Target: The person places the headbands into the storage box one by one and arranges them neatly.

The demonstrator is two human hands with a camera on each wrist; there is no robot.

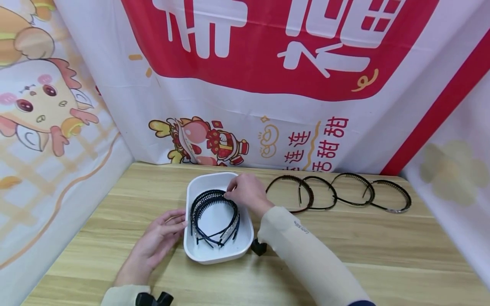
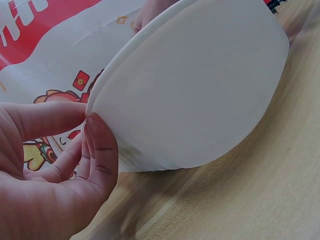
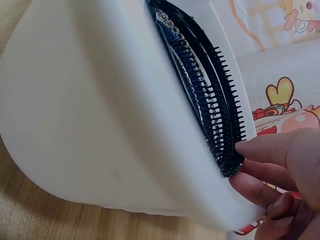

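Observation:
A white plastic basin (image 1: pixel 239 250) stands on the table with several black toothed headbands (image 1: pixel 199 208) piled inside. At its left side my left hand (image 1: pixel 162 238) pinches the rim; the left wrist view shows the thumb and fingers (image 2: pixel 102 150) meeting at the basin's edge (image 2: pixel 200 85). Reaching over the far right of the basin, my right hand (image 1: pixel 246 193) pinches the top band of the pile between thumb and finger. In the right wrist view that black headband (image 3: pixel 232 102) has its teeth facing outward, and the basin's wall (image 3: pixel 100 125) hides the pile's lower part.
To the right, several more headbands (image 1: pixel 311 195) lie in an overlapping row along the back of the wooden table (image 1: pixel 344 255). A printed cloth (image 1: pixel 229 85) hangs behind the table, with more cloth at both sides.

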